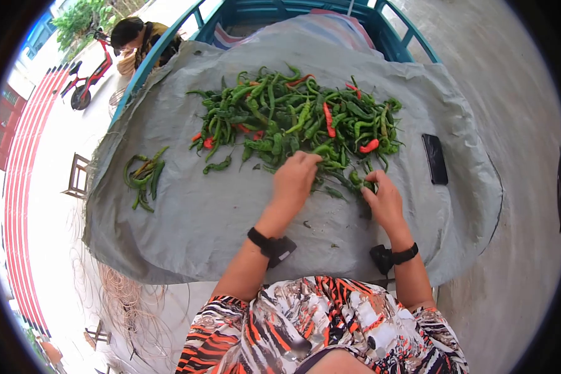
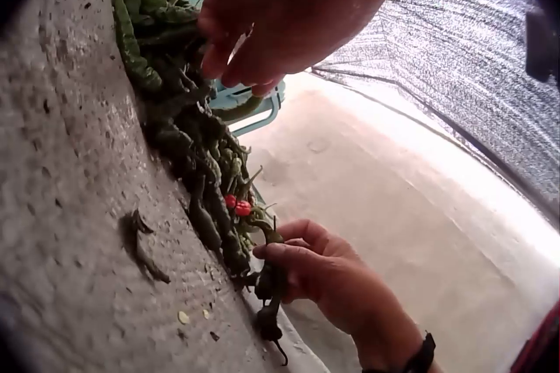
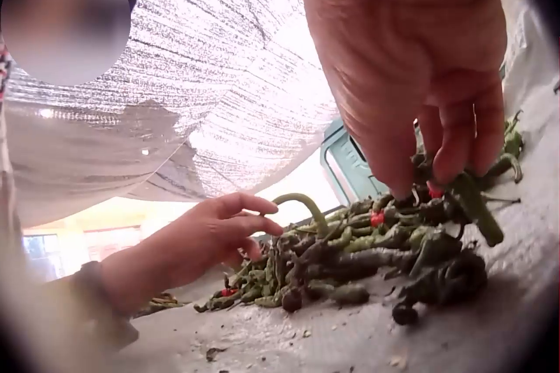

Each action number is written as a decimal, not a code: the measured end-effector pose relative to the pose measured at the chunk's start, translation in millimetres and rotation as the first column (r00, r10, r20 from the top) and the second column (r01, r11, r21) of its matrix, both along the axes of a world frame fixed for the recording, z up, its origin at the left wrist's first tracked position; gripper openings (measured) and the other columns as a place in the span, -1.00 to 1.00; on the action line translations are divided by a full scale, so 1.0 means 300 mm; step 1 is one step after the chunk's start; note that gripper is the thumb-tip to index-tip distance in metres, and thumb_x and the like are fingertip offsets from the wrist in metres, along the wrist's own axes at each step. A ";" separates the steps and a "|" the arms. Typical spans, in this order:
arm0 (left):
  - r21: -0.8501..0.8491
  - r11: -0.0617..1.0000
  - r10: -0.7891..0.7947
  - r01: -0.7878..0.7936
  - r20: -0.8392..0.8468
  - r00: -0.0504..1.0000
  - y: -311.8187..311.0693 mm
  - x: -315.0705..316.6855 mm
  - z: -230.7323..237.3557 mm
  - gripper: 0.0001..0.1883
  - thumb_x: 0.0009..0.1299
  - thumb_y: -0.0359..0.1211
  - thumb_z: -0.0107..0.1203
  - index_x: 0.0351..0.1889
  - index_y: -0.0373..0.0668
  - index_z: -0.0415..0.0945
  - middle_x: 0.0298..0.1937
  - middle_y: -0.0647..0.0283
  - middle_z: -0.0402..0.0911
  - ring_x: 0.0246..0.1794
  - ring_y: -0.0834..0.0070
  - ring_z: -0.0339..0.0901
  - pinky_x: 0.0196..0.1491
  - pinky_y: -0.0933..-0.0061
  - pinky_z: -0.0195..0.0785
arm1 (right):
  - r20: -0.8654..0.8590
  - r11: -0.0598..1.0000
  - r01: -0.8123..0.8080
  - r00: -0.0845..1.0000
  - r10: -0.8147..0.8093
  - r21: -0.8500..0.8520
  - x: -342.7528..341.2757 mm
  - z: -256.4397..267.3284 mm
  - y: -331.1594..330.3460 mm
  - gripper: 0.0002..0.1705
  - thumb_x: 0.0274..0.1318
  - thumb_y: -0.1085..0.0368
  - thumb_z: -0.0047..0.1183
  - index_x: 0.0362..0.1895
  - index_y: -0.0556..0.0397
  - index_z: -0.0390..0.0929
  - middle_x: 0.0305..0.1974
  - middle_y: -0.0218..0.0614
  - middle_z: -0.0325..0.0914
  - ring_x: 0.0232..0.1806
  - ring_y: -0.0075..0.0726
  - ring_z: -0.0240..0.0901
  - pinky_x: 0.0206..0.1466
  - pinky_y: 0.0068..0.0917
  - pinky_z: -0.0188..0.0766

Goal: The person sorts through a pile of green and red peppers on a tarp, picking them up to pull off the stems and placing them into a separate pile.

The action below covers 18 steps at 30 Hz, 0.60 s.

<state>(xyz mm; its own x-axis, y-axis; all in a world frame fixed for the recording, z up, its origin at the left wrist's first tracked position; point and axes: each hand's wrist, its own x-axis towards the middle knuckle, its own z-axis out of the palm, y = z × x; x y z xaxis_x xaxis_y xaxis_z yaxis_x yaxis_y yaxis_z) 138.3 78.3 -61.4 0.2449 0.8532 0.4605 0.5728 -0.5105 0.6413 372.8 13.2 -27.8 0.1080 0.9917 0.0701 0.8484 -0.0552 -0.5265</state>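
The left hand (image 1: 295, 181) pinches a curved light-green pepper (image 3: 304, 205) at the near edge of the broad green-and-red pepper heap (image 1: 274, 115); the right hand (image 1: 388, 201), at the heap's near-right corner, pinches a straight green pepper (image 3: 478, 210), upper end hidden behind fingers.

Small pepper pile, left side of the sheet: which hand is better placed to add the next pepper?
Left hand, most likely: it is nearer the small pile and appears to pinch a curved green pepper. The right hand is farther off, at the main heap's near right edge.
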 end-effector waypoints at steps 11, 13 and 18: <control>-0.311 0.935 0.104 0.169 0.697 0.710 -0.113 -0.105 0.100 -0.82 0.58 -0.41 -0.05 0.09 -0.19 0.41 -0.14 0.23 0.66 -0.25 0.67 0.49 -0.25 0.57 0.40 | -0.547 0.999 -0.027 0.836 0.034 0.021 0.016 0.137 0.083 -0.77 0.08 0.39 0.21 -0.18 0.14 0.49 -0.25 -0.41 0.52 -0.42 -0.63 0.42 -0.38 -0.55 0.34; -0.318 0.923 0.097 0.216 0.736 0.670 -0.114 -0.120 0.131 -0.80 0.58 -0.41 -0.04 0.11 -0.22 0.36 -0.11 0.19 0.67 -0.25 0.66 0.50 -0.22 0.58 0.40 | -0.758 0.990 0.054 0.650 0.062 0.127 -0.026 0.182 0.105 -0.79 0.13 0.37 0.21 -0.17 0.17 0.52 -0.22 -0.40 0.55 -0.33 -0.61 0.47 -0.29 -0.55 0.39; -0.277 0.926 0.065 0.258 0.787 0.614 -0.112 -0.129 0.199 -0.84 0.58 -0.38 -0.04 0.07 -0.16 0.39 -0.02 0.18 0.69 -0.36 0.71 0.46 -0.32 0.68 0.21 | -0.162 0.991 -0.025 0.986 0.046 0.131 -0.027 0.175 0.074 -0.67 0.08 0.28 0.22 -0.04 -0.02 0.53 -0.14 -0.28 0.59 -0.22 -0.19 0.57 -0.15 -0.25 0.48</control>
<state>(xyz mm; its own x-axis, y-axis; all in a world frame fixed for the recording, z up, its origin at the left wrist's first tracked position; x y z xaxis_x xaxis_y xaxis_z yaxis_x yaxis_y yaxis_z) 99.5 44.8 -1.6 0.0264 0.9773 0.2103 -0.2584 -0.1965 0.9458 364.8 35.3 24.8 0.0936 0.9790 0.1810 0.7499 0.0503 -0.6596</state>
